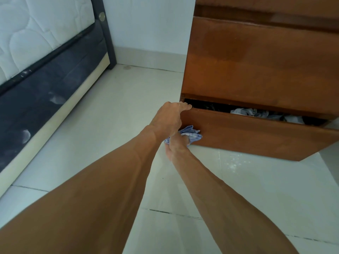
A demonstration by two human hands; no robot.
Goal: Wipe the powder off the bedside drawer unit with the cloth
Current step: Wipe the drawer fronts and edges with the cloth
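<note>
The brown wooden bedside drawer unit (256, 61) stands at the upper right. Its bottom drawer (256, 132) is pulled partly out, with crumpled clothes inside. My left hand (169, 118) grips the top left corner of that drawer's front. My right hand (177, 144) holds a bunched blue-and-white cloth (192, 133) pressed against the lower left of the drawer front. A little white powder (233, 165) speckles the floor below the drawer.
A bed with a white quilted mattress (36, 33) and a dark base (36, 107) smeared with white marks runs along the left. Pale floor tiles (110, 116) lie between the bed and the unit. A white wall (146, 24) is behind.
</note>
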